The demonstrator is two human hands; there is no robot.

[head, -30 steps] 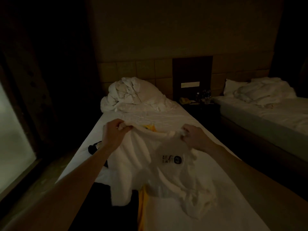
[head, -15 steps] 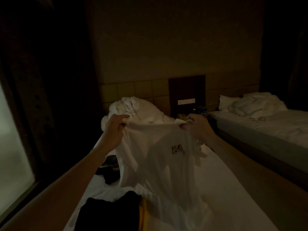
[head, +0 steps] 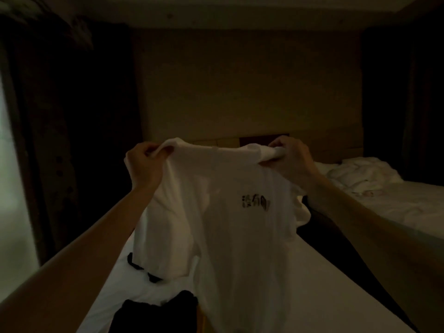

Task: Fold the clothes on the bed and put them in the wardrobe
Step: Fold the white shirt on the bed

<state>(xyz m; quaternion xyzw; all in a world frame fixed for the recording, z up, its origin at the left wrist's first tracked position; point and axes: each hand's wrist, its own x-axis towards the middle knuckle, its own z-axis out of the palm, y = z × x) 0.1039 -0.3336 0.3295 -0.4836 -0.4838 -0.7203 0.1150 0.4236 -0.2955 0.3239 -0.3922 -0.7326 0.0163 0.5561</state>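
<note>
Hanging in the air between the hands, the white shirt (head: 223,227) is pinched at its shoulders: left hand (head: 144,164) clenched on one, right hand (head: 292,159) on the other. Its small dark print faces the camera, nearer the right hand. Below the hands lies the bed (head: 319,292), with dark clothes (head: 153,313) under the left arm.

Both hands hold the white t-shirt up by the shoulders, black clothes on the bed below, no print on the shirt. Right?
Not quite: the head view shows a small dark print on the chest of the white t-shirt. The rest holds: the left hand and right hand hold it up by the shoulders, with black clothes on the bed below.
</note>
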